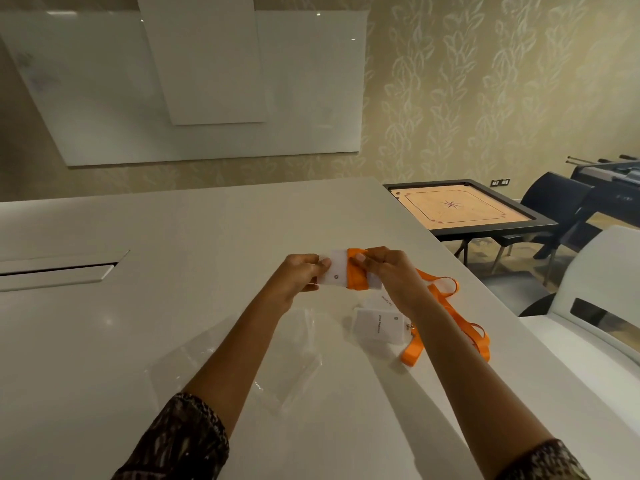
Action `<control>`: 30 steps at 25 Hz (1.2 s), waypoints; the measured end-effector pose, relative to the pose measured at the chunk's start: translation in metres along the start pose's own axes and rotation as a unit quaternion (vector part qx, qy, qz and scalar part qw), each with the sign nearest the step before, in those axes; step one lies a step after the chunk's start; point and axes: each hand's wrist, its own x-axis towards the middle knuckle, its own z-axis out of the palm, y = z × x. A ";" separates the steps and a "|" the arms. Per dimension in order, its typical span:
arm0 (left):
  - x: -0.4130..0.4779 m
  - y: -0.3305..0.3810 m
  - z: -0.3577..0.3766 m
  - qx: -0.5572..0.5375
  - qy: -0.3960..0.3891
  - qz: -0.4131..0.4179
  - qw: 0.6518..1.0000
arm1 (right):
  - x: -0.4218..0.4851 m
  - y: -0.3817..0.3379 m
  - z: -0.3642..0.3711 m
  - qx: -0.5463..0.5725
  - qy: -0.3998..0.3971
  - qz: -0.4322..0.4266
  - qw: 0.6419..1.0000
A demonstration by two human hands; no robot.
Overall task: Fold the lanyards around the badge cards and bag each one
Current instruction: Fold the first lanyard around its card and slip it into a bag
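Note:
Above the white table (173,306) I hold a white badge card (336,271) with an orange lanyard (356,270) wound round its middle. My left hand (301,275) pinches the card's left end. My right hand (388,268) grips the right end, its fingers on the orange band. Under my right wrist, another badge card (379,327) lies flat on the table. Its loose orange lanyard (464,323) trails to the right. Clear plastic bags (294,362) lie on the table below my left forearm.
The table's right edge runs diagonally past the loose lanyard. A carrom board table (464,209) and dark chairs (554,202) stand beyond it. A white chair back (606,278) is at right. A recessed slot (59,270) sits in the table at left.

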 end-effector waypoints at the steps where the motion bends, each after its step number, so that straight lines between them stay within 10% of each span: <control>1: 0.000 0.001 -0.005 -0.020 -0.001 -0.001 1.000 | 0.001 0.000 -0.001 -0.008 -0.003 0.004 1.000; 17: -0.015 -0.007 -0.016 -0.078 0.027 -0.015 0.996 | -0.007 0.011 0.015 -0.051 -0.020 -0.088 0.995; 22: -0.030 -0.015 -0.030 -0.014 0.056 0.039 0.998 | -0.002 0.002 0.020 -0.328 -0.012 -0.170 0.929; 30: -0.042 -0.018 -0.066 0.088 0.065 0.107 0.988 | -0.002 -0.025 0.048 -0.396 -0.140 -0.229 0.879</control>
